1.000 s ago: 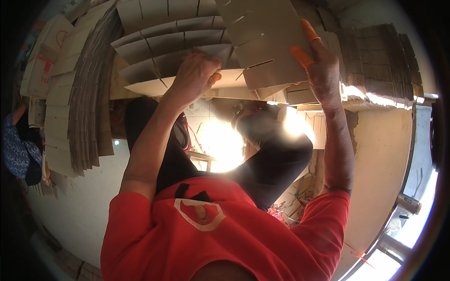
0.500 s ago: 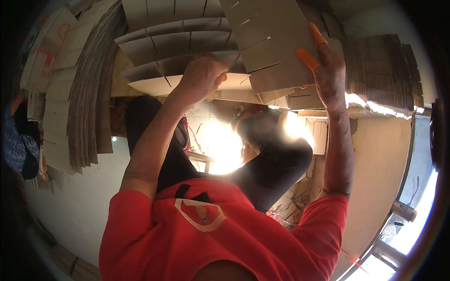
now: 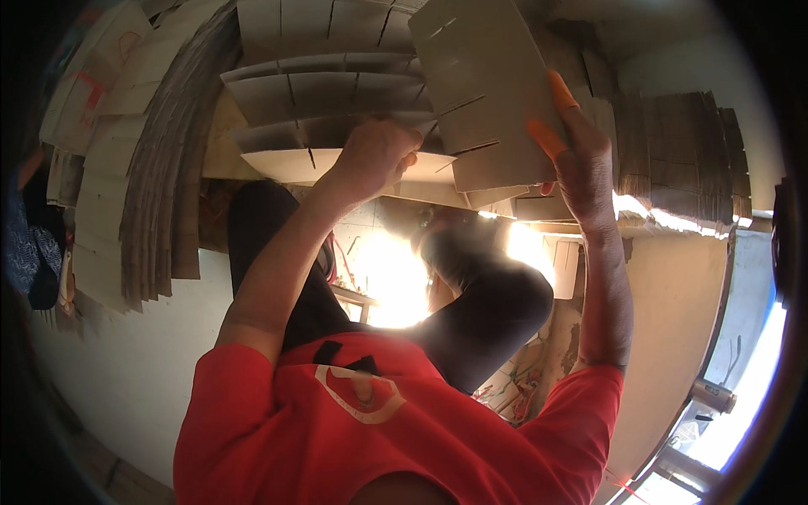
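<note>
Several upright, slotted cardboard divider strips (image 3: 337, 93) stand in rows in front of me. My left hand (image 3: 379, 160) is closed at the nearest strip (image 3: 282, 164), apparently pinching its upper edge; the fingertips are partly hidden. To the right, a wider slotted cardboard sheet (image 3: 480, 93) stands tilted against the right ends of the rows. My right hand (image 3: 581, 160), with orange covers on its fingers, grips this sheet by its right edge, fingers on its face. Whether the sheet's slots engage the strips is hard to make out.
A tall stack of slotted cardboard (image 3: 160, 168) stands at the left, beside a printed carton (image 3: 93, 84). Another cardboard stack (image 3: 682, 151) is at the right. Below, between my knees, bright light glares off the floor. A person's patterned clothing (image 3: 34, 261) shows at the far left.
The view has shifted slightly, so the rows sit lower. The right hand and its sheet have come a little toward me. Both hands keep their grips.
</note>
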Action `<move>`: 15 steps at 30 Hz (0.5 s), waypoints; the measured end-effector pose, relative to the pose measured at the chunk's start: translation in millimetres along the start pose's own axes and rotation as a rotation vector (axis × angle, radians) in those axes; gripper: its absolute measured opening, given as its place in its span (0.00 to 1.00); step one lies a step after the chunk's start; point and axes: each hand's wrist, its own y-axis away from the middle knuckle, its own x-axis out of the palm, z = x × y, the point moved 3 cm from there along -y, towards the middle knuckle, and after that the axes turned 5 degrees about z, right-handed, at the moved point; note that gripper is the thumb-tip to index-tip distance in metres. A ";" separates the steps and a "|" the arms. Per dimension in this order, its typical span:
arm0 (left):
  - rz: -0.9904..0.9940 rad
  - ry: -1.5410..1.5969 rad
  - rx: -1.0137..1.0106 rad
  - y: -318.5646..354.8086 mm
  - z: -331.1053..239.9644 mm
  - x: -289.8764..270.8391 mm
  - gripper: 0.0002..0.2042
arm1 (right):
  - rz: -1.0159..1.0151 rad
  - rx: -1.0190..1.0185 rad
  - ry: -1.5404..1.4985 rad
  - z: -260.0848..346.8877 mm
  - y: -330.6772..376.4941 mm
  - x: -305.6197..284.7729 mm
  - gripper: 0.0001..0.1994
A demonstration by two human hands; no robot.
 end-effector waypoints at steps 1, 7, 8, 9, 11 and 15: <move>0.006 -0.023 -0.003 -0.5 0.1 0.8 0.07 | 0.028 0.010 0.011 -0.4 -3.4 -0.1 0.27; -0.030 -0.034 0.059 0.3 -0.5 -1.8 0.08 | 0.040 -0.001 0.034 -11.1 -7.1 1.2 0.28; -0.034 -0.035 0.066 1.2 -1.3 -2.4 0.09 | 0.021 -0.014 0.045 -15.0 -1.3 5.0 0.28; -0.061 0.009 0.108 1.4 -1.6 -6.3 0.09 | 0.001 -0.026 0.056 -16.0 1.1 6.3 0.28; -0.099 -0.003 0.079 -9.5 6.1 -18.7 0.09 | 0.020 0.014 0.028 -13.5 -1.3 5.2 0.28; -0.307 -0.025 0.072 -52.5 44.4 -58.1 0.11 | 0.039 0.060 0.034 -10.7 -2.6 4.7 0.28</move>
